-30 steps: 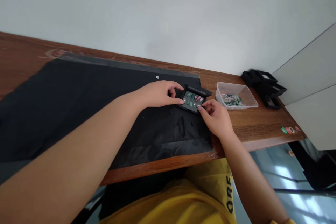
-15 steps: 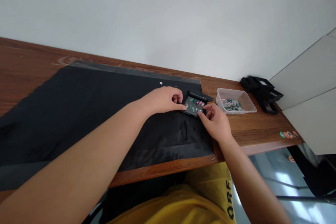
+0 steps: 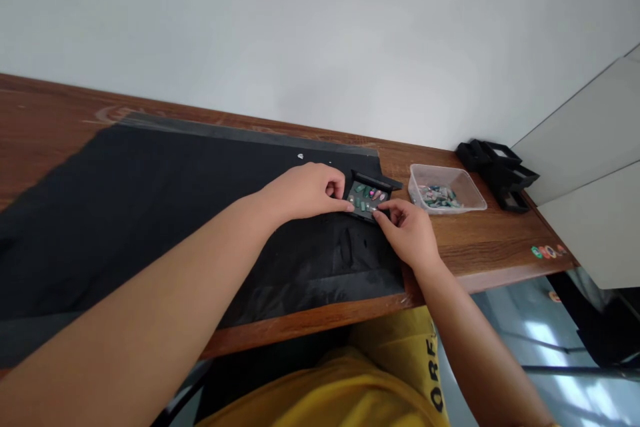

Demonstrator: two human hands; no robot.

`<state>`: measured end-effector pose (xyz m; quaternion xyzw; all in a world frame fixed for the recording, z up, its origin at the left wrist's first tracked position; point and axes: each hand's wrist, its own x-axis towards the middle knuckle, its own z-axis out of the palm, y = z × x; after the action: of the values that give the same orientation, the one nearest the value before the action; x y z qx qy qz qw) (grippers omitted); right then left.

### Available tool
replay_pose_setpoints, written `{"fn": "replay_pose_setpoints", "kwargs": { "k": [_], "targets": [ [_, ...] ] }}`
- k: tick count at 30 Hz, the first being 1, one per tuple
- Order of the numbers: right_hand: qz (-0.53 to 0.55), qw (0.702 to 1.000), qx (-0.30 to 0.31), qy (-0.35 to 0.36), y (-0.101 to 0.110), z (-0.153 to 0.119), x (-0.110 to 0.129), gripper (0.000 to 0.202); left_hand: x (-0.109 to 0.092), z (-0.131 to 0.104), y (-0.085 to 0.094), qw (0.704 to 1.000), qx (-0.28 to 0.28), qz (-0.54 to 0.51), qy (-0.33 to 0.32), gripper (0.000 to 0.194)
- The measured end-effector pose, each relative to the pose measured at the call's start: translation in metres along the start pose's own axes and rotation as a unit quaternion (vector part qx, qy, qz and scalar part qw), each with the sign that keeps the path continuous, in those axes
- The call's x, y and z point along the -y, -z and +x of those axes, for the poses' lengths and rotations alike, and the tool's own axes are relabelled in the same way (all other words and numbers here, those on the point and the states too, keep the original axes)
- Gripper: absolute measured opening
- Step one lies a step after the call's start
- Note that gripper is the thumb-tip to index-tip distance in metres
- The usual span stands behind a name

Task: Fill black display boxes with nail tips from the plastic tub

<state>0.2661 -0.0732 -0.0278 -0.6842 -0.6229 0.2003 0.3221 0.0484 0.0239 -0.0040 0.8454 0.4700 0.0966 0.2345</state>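
A small black box (image 3: 358,214) with its lid raised lies on the black mat (image 3: 190,200). Inside sit several press-on nails (image 3: 363,205), mostly green, with a few pink ones among them. My left hand (image 3: 311,192) grips the box's left edge, thumb on the rim and fingers curled behind. Over the lower right corner, my right hand (image 3: 409,230) has thumb and forefinger closed in a pinch on a small pale press-on nail (image 3: 373,209). The fingertips partly cover that nail and the corner.
A clear plastic tub (image 3: 473,199) holding several loose nails stands to the right on the wooden table (image 3: 480,240). Behind it are stacked black boxes (image 3: 507,173). A small whitish piece (image 3: 301,156) lies at the mat's far side. Round stickers (image 3: 547,251) mark the table's right edge.
My right thumb and forefinger have drawn closer together over the box's lower right corner. My left hand keeps its place on the box. The whole view has shifted slightly.
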Motion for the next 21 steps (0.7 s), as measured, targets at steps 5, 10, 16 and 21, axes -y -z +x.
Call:
{"fn": "replay_pose_setpoints", "kwargs": {
  "k": [5, 10, 16, 21],
  "targets": [
    [0.004, 1.000, 0.004, -0.010, 0.001, -0.001, 0.000, 0.020, 0.001, 0.000, 0.000, 1.000, 0.007, -0.003, 0.004, 0.033],
    [-0.017, 1.000, -0.001, -0.008, 0.001, -0.002, 0.002, 0.017, 0.004, 0.001, -0.002, 1.000, -0.003, -0.022, -0.011, 0.036],
    [-0.056, 0.998, 0.017, -0.012, 0.001, 0.003, 0.011, 0.026, 0.005, 0.002, -0.003, 1.000, 0.006, -0.017, -0.016, 0.040],
    [-0.111, 0.994, 0.013, -0.017, 0.000, 0.005, 0.018, 0.016, -0.001, 0.000, -0.001, 1.000, 0.018, -0.007, -0.010, 0.042]
  ]
}}
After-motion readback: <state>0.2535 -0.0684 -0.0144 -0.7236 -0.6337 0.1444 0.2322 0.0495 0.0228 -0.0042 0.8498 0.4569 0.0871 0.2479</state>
